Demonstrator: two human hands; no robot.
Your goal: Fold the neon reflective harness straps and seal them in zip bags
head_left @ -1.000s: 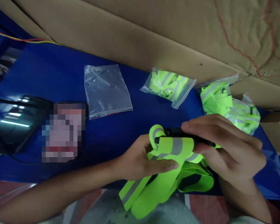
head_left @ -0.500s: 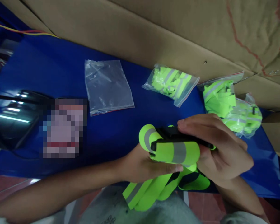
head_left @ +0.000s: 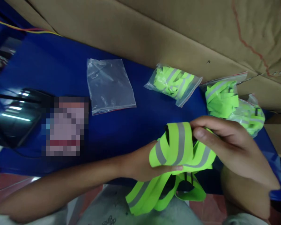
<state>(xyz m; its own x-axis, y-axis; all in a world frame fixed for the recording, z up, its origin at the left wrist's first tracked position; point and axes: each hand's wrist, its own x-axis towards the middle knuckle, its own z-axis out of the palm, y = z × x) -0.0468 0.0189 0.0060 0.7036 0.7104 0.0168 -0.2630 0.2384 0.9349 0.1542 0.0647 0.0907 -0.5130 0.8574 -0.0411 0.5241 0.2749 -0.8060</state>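
Note:
A neon yellow-green reflective strap with a grey stripe lies gathered in loops between both my hands. My left hand is closed around the left side of the bundle, its thumb along the lower edge. My right hand pinches a fold at the bundle's upper right between thumb and fingers. Loose loops of the strap hang below, over the table's front edge and my lap. The far fingers of my left hand are hidden behind the strap.
A flat clear zip bag lies on the blue table. Bagged strap bundles sit at the back and right. To the left are a dark glossy object with cables and a blurred-out item. Cardboard borders the back.
The strap's upper loop has turned upright, and its dark part has gone from view. My right hand has shifted right and now pinches a fold with the thumb on top.

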